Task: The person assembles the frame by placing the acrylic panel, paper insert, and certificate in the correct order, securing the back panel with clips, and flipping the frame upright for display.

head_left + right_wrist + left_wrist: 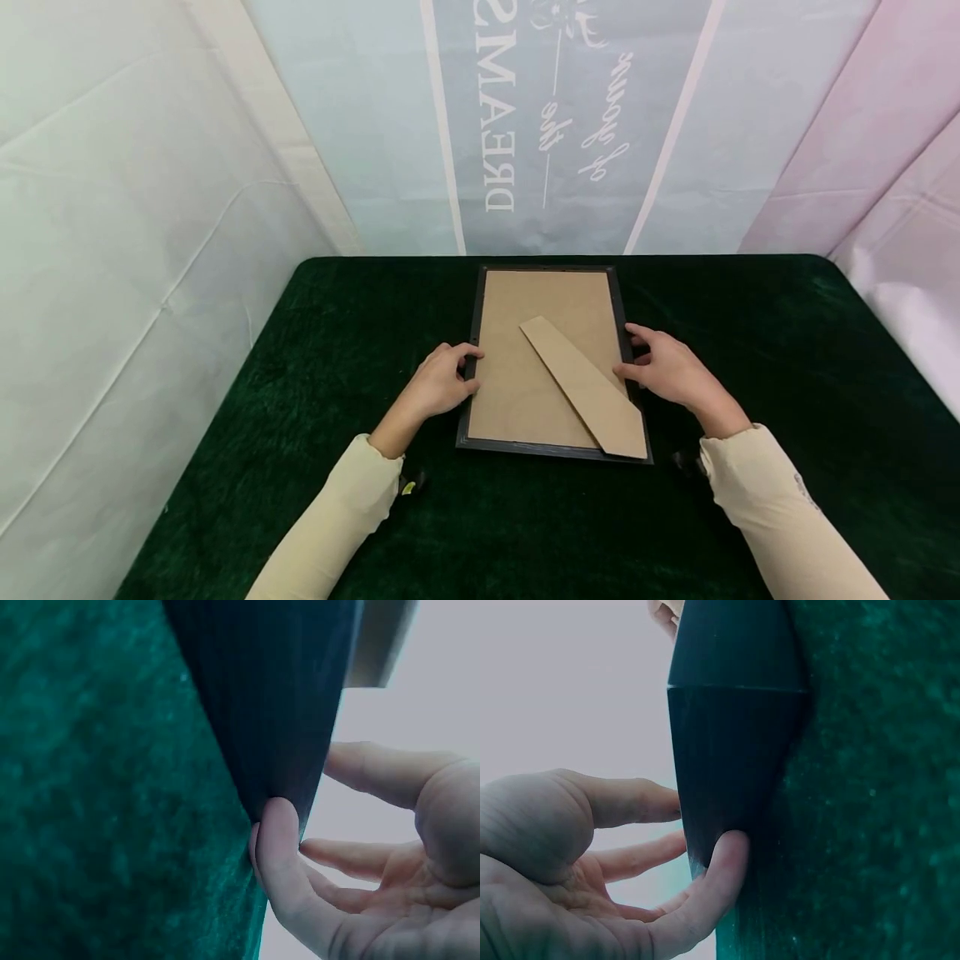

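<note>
Clearly, between left fingers (720, 874) and right fingers (278, 844) lies the frame (517, 358).

You've got room to pass over the green cloth (330, 358), either side of the frame (525, 447)! Across its back, the diagonal strut (585, 387) blocks you near your right hand (671, 368); the backdrop (397, 167) walls off the far side.

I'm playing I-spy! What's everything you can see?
tablecloth: one, green, in the middle
picture frame: one, black with tan back, on the tablecloth
stand: one, tan, on the frame's back
back sheet: one, pale blue and pink, beyond the tablecloth
writing: several words, white, on that sheet
side sheets: two, pale, left and right
left hand: one, gripping the frame's left edge
right hand: one, gripping the frame's right edge
sleeves: two, cream, below the hands
</note>
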Available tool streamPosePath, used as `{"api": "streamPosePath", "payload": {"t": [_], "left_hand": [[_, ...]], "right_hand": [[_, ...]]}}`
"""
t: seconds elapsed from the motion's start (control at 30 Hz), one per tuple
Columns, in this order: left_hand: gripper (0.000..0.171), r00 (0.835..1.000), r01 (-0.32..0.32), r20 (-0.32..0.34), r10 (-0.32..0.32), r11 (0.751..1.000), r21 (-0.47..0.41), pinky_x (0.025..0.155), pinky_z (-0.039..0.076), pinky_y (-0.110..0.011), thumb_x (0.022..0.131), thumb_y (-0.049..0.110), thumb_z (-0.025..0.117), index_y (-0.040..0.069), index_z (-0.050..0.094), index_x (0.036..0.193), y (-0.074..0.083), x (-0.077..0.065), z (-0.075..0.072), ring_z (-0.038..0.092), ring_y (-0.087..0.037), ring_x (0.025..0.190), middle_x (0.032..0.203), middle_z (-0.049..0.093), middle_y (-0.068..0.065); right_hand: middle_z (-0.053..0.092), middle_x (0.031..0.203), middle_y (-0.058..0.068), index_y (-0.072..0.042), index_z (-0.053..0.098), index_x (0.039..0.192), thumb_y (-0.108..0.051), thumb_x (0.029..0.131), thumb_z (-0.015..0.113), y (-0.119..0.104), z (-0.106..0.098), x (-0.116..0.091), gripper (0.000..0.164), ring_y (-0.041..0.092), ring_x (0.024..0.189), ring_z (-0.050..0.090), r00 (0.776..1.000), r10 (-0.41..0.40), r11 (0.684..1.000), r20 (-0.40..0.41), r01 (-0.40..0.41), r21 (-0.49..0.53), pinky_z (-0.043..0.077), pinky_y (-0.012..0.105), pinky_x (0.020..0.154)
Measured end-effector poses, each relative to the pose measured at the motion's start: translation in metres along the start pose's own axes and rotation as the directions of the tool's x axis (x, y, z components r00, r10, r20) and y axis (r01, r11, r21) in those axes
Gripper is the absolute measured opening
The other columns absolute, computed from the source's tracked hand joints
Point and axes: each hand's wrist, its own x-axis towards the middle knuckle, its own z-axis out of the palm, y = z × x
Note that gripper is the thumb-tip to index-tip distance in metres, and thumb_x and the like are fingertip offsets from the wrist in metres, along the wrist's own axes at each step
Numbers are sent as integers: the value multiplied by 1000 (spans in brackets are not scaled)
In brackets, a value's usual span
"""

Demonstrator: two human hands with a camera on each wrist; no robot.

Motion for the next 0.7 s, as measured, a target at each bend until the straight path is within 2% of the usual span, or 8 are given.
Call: {"api": "streamPosePath", "payload": {"t": [0.17, 0.37, 0.6, 0.7], "left_hand": [[43, 1000, 10, 7, -10, 1000, 9, 68, 48, -30, 92, 18, 70, 23, 60, 134, 2, 0, 2, 54, -20, 91, 120, 54, -11], [43, 1000, 20, 11, -20, 1000, 20, 76, 52, -34, 92, 17, 69, 24, 60, 134, 3, -1, 2, 54, -22, 97, 127, 52, -11], [41, 1000, -11, -29, 12, 999, 38, 76, 54, -35, 91, 13, 69, 20, 61, 131, 2, -3, -1, 54, -23, 96, 127, 53, -13], [40, 999, -21, -40, 23, 998, 52, 74, 54, -34, 91, 12, 69, 18, 62, 130, 2, -3, -2, 55, -24, 95, 126, 54, -14]], "right_hand": [[43, 143, 32, 1, 22, 156, -25, 97, 63, 2, 2, 1, 77, 30, 102, 67, 999, 36, 999, 1, -36, 22, 58, 38, 76], [50, 140, 28, 2, 27, 155, -24, 98, 63, 2, 1, 0, 72, 35, 113, 62, 999, 45, 998, 0, -45, 34, 59, 38, 78], [60, 126, 27, 1, 29, 154, -27, 97, 65, 0, 1, 1, 73, 19, 88, 70, 999, 47, 998, 7, -47, 46, 59, 40, 80], [61, 125, 27, 0, 29, 154, -28, 96, 66, -1, 1, 1, 74, 17, 86, 70, 999, 48, 998, 8, -48, 47, 59, 40, 80]]}}
